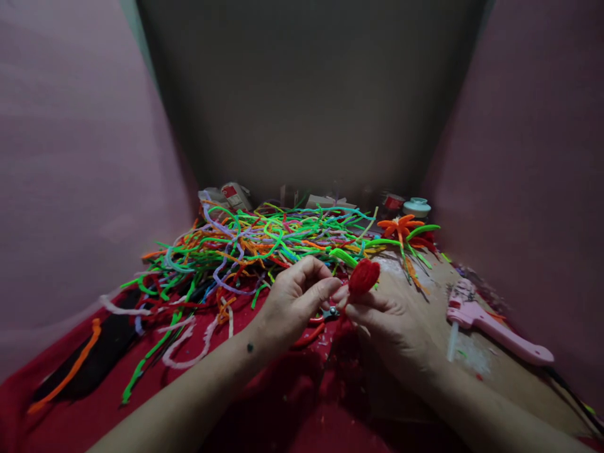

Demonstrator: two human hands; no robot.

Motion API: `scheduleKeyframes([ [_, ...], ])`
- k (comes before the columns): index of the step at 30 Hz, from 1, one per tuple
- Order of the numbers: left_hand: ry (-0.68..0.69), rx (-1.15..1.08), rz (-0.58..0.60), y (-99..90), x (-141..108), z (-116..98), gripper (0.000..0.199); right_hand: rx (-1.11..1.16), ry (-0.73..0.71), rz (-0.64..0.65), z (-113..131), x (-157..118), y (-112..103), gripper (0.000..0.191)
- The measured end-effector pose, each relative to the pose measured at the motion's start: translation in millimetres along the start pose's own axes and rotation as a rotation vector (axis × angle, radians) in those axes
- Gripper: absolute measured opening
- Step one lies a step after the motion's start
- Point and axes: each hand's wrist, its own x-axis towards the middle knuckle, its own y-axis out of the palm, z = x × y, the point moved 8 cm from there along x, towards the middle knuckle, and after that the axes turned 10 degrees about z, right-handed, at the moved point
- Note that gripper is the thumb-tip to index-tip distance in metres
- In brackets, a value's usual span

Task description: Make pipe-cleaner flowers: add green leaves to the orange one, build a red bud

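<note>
A red fuzzy pipe-cleaner flower bud (364, 277) stands upright in front of me, its base pinched between the fingertips of my right hand (389, 318). Just left of the bud, my left hand (302, 292) is closed in a pinch, thumb against forefinger, close to the other hand's fingertips. What lies between those left fingers is too small to make out. Below the hands, pliers with red handles (309, 336) rest on the red cloth (283, 402), partly covered by the hands.
A large tangled heap of coloured pipe cleaners (255, 242) spreads across the back and left. To the right, a pink glue gun (491, 324) lies on a brown board (425, 333). Behind it are an orange pipe-cleaner flower (401, 228) and a jar with a pale blue lid (417, 206).
</note>
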Motion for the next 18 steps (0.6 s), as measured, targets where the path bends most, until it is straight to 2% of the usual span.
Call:
scheduleKeyframes([
  [3, -0.013, 0.001, 0.024, 12.4, 1.1, 9.4, 0.019, 0.115, -0.074, -0.064, 4.7, 2.3, -7.5, 0.006],
  [6, 0.006, 0.020, 0.070, 26.6, 1.5, 21.0, 0.020, 0.160, -0.054, -0.086, -1.4, 3.6, -11.4, 0.008],
  [11, 0.020, 0.138, 0.038, 29.2, 0.9, 29.8, 0.013, 0.074, -0.093, -0.070, -4.6, 1.4, -13.8, 0.021],
  [14, 0.068, 0.176, 0.033, 22.9, 0.5, 18.0, 0.018, -0.134, -0.144, -0.115, 6.1, -3.1, -16.6, 0.018],
  [18, 0.232, 0.421, -0.083, 11.0, -8.2, -21.2, 0.026, -0.405, -0.271, -0.147, 26.6, -11.9, -10.1, 0.016],
])
